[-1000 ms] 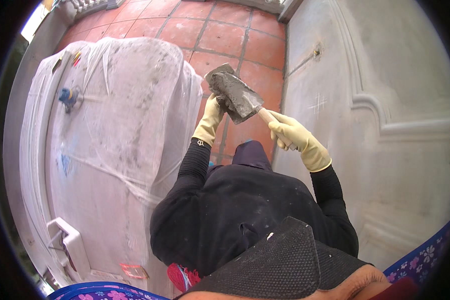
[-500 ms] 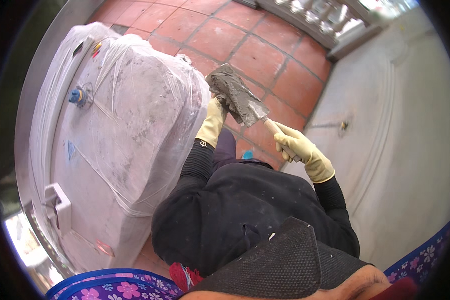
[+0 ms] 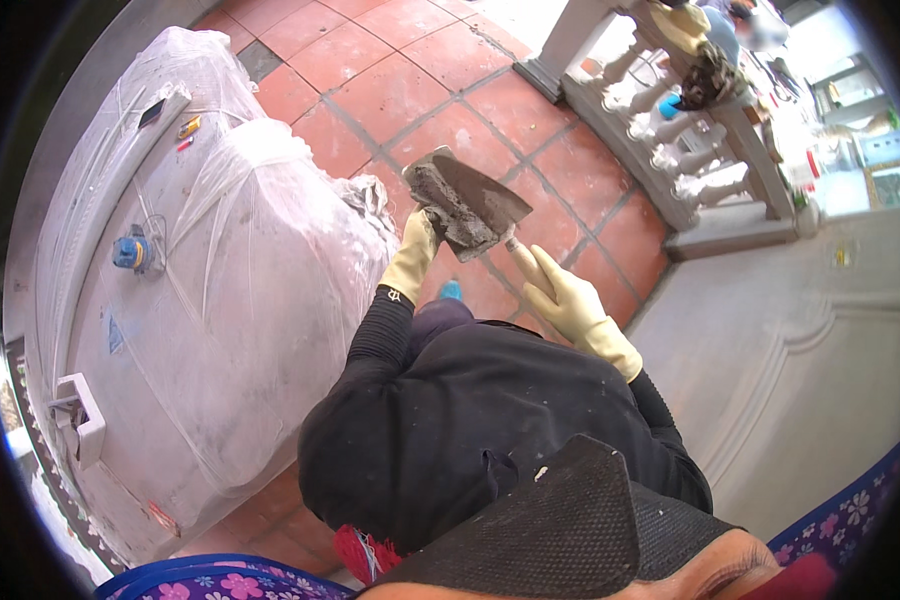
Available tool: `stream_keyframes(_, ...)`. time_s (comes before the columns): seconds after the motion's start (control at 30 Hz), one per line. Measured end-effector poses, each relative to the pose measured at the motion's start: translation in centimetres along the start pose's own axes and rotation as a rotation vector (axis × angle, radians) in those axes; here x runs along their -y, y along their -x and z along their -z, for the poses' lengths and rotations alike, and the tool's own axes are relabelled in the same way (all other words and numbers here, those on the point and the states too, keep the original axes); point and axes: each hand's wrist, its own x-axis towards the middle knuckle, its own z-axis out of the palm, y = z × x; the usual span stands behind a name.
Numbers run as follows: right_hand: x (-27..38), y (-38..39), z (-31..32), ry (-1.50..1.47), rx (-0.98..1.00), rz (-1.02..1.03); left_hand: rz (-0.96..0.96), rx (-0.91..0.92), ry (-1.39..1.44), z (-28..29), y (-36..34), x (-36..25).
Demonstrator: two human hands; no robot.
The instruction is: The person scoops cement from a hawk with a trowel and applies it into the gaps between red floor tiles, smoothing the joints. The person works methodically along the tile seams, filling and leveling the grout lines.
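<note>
My right hand (image 3: 570,300), in a pale yellow rubber glove, is closed round the wooden handle (image 3: 521,262) of a trowel. The trowel's broad metal blade (image 3: 495,193) is tilted, its bare grey face partly showing. Wet grey mortar (image 3: 448,208) lies along the blade's left and lower part. My left hand (image 3: 413,250), gloved the same way, is up against the mortar-covered left side of the blade. Its fingers look curled there, but the mortar and blade hide most of them and what they grip.
On my left stands a large block under plastic sheeting (image 3: 260,330), with a blue-capped fitting (image 3: 130,250), a phone (image 3: 152,113) and a white bracket-like piece (image 3: 78,420) on it. Red floor tiles (image 3: 385,95) lie ahead. A balustrade (image 3: 690,150) and a grey moulded wall (image 3: 770,370) are at right.
The trowel has turned, so more of its bare blade shows beside the mortar. My right hand has moved slightly left. The view has shifted, bringing more of the balustrade in.
</note>
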Motion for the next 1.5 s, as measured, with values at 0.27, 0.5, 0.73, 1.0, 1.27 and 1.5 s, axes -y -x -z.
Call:
stream_keyframes(0.27, -5.1, -18.7, 3.6, -0.106, -0.227, 0.183, -0.035, -0.064, -0.012, -7.1, -15.0, -5.6)
stream_keyframes(0.5, -5.8, -37.2, 11.6, -0.354, 0.051, 0.221, -0.164, -0.059, -0.087, -9.2, -30.6, -10.5)
stream_keyframes(0.73, -3.0, -57.4, 23.5, -0.630, 0.620, -0.069, -0.297, -0.158, 0.026, -13.5, -44.1, -19.4)
stream_keyframes(1.0, -1.5, -77.8, 26.7, -0.682, 0.882, -0.123, -0.542, -0.299, -0.705, -16.3, -54.9, -28.9)
stream_keyframes(1.27, -0.1, -96.0, 25.7, -0.731, 0.794, -0.087, -0.397, -0.056, 0.111, -17.6, -71.8, -45.2)
stream_keyframes(1.5, 0.9, -106.9, 27.3, -0.691, 0.748, -0.205, -0.248, -0.091, -0.060, -20.4, -85.6, -57.9)
